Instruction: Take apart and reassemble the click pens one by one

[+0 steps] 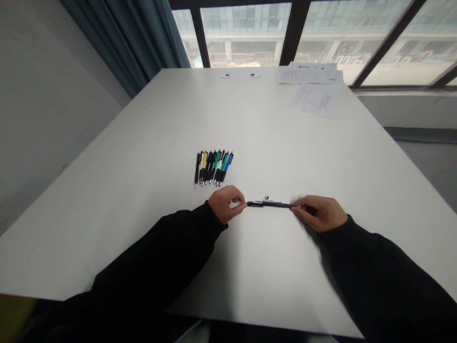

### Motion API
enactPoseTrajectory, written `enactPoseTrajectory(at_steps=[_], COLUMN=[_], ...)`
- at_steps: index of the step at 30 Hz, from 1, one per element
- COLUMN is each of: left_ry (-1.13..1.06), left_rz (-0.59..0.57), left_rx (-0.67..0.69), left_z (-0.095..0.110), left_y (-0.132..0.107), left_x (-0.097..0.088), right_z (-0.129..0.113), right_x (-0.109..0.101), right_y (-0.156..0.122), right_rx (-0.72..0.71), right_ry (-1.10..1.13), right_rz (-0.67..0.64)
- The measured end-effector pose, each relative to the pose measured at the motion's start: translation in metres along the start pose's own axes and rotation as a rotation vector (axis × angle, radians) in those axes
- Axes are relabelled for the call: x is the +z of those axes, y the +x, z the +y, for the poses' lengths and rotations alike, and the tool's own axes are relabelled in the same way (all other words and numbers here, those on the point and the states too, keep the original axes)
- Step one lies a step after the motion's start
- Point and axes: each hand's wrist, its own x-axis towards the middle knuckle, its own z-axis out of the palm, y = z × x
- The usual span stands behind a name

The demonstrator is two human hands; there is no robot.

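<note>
Head view: my left hand (225, 202) pinches one end of a slim black pen (267, 204) and my right hand (319, 213), slightly blurred, pinches the other, so both grips are closed on it. The pen lies level over the white table (143, 143), nearer me than the row of pens (213, 167) and to its right. A small silvery piece (266, 197) lies on the table, also right of that row.

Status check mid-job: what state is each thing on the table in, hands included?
Thin black pen, held level between both hands.
Left hand, closed on its left end.
Right hand, pinching its right end.
Row of coloured plastic pens, lying side by side, untouched.
Small pale loose part, lying just beyond the held pen.
Printed paper sheets, flat at the far edge.
</note>
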Motion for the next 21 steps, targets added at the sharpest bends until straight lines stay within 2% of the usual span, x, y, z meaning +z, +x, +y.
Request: enactPoseTrajectory(at_steps=[7,21], left_ry=[-0.013,-0.004], left_rz=[-0.006,-0.008], left_rx=[0.022,-0.020], left_z=[0.0014,-0.0009], left_y=[-0.0002,-0.0001], left_x=[-0.0010,0.0011], right_z=[-0.0018,-0.0012], right_x=[-0.0007,-0.0001], right_y=[0.0001,-0.0002], right_rx=[0.015,0.032], right_ry=[0.023,0.014], right_rz=[0.011,0.016])
